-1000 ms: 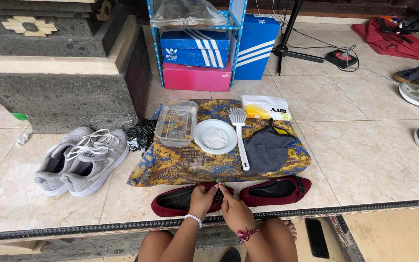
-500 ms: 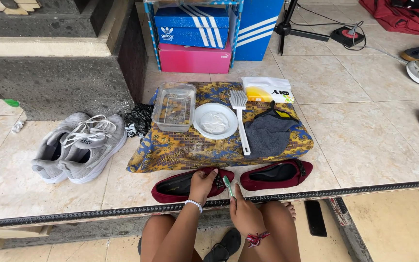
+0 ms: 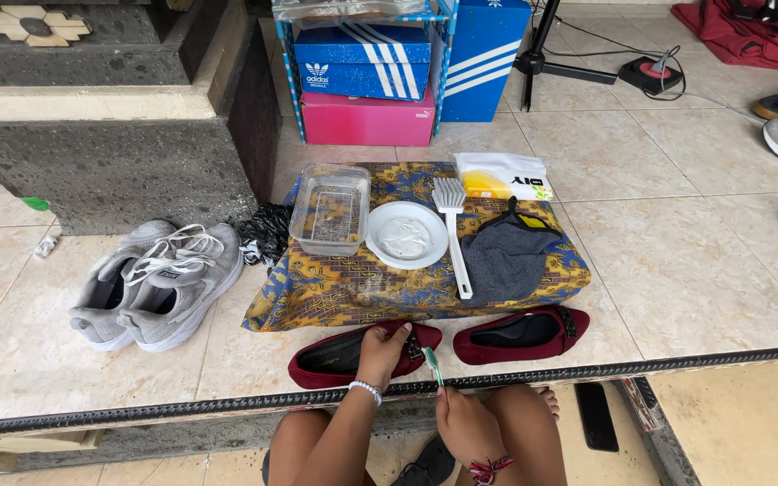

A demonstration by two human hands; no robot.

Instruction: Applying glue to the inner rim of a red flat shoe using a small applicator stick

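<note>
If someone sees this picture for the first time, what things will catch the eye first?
First, the pair of dark red flat shoes on the tiled floor, the left hand resting on the left one. The right hand holds a green toothbrush beside it. Behind them lies a patterned blue and yellow cloth with a white bowl, a clear tub and a white brush.

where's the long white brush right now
In the head view, the white brush lies on the patterned cloth, just right of the white bowl and left of the grey cloth pouch.
</note>
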